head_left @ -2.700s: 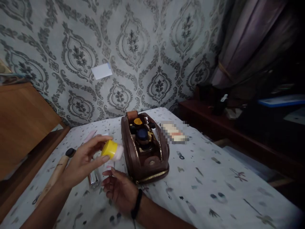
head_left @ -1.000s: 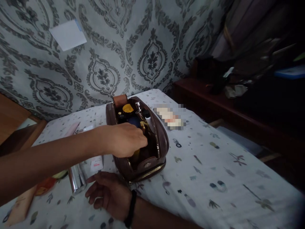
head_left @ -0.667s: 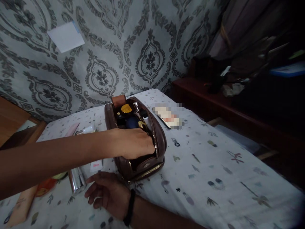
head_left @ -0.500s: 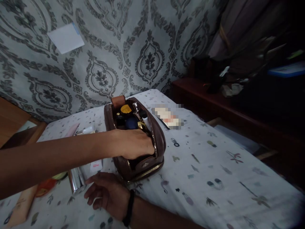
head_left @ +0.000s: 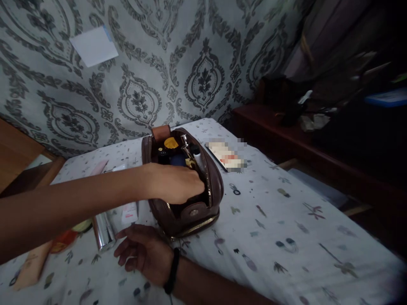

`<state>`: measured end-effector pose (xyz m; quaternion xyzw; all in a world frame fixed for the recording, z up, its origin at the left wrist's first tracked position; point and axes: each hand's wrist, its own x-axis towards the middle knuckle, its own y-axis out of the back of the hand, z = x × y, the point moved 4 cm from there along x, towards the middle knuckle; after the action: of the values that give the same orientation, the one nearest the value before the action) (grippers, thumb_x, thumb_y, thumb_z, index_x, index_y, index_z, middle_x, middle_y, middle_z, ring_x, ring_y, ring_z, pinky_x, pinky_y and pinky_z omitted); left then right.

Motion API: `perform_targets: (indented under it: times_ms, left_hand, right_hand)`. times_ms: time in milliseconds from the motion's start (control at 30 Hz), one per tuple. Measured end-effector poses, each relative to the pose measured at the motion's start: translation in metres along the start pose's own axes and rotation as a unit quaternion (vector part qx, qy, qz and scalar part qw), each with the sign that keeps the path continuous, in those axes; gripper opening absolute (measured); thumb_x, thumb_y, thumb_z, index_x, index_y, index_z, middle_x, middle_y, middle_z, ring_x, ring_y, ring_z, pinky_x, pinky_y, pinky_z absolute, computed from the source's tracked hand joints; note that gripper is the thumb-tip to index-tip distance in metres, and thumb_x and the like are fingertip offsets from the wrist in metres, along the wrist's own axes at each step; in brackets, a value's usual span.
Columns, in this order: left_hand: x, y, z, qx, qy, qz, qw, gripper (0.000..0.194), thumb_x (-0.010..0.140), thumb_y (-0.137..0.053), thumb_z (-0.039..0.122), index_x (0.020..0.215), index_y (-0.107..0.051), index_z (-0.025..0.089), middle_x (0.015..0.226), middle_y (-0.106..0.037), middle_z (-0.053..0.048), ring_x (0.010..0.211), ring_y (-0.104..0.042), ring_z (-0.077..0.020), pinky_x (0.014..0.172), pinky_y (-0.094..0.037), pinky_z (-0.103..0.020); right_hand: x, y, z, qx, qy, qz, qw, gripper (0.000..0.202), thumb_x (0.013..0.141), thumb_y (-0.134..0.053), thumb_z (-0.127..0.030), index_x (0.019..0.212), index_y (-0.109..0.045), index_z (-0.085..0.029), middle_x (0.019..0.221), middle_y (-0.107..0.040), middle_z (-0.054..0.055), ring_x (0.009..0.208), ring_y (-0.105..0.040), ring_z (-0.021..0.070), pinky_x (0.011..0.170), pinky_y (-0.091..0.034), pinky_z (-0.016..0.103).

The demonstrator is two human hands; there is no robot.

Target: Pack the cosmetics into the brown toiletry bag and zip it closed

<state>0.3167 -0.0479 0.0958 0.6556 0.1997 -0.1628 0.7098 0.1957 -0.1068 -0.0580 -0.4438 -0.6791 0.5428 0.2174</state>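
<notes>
The brown bag (head_left: 189,217) sits open on white cloth (head_left: 270,220) that runs wide to its right. Behind the bag is a patterned wall (head_left: 159,63). The left hand (head_left: 174,184) is in the bag; I can't tell its grip. The right hand (head_left: 143,254), in front of the bag, is half open, holding nothing. Earlier, the left hand held a yellow jar.

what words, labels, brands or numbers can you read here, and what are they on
No text is readable.
White tube: red print, too small and blurred to read.
Peach tube: faint marks, too blurred to read.
Flat item right of the brown bag: its face is pixelated, nothing readable.
Snap on the bag: any marking is too small to tell.
</notes>
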Motion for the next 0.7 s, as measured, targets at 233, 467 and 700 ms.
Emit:
perform_targets:
  times_ms: [233, 467, 700]
  left_hand:
    - [-0.018, 0.018, 0.001, 0.042, 0.043, -0.134, 0.989, 0.026, 0.077, -0.049, 0.001, 0.075, -0.071, 0.015, 0.072, -0.07, -0.005, 0.06, -0.055, -0.017, 0.055, -0.037, -0.028]
    - [-0.001, 0.006, -0.001, 0.006, 0.054, -0.146, 0.988, 0.029, 0.062, -0.055, -0.002, 0.041, -0.05, 0.018, 0.057, -0.063, -0.004, 0.053, -0.048, -0.0168, 0.055, -0.036, -0.029]
    - [0.006, -0.009, -0.018, -0.063, 0.045, -0.083, 0.994, 0.017, 0.06, -0.058, 0.007, 0.062, -0.069, 0.021, 0.064, -0.07, -0.003, 0.066, -0.06, -0.0205, 0.067, -0.045, -0.029]
  right_hand:
    - [0.0, 0.0, 0.0, 0.002, -0.007, -0.002, 1.0, 0.055, 0.056, -0.084, -0.051, 0.089, -0.066, -0.011, 0.069, -0.069, 0.003, 0.054, -0.059, 0.0101, 0.051, -0.037, 0.022]
    - [-0.001, 0.0, 0.0, -0.002, -0.001, 0.006, 1.0, 0.057, 0.055, -0.085, -0.052, 0.089, -0.067, -0.01, 0.069, -0.069, 0.003, 0.054, -0.06, 0.0104, 0.049, -0.036, 0.022]
    - [-0.001, 0.001, 0.001, -0.001, 0.0, -0.007, 1.0, 0.057, 0.058, -0.084, -0.052, 0.091, -0.066, -0.009, 0.07, -0.068, 0.004, 0.055, -0.059, 0.0107, 0.051, -0.035, 0.023]
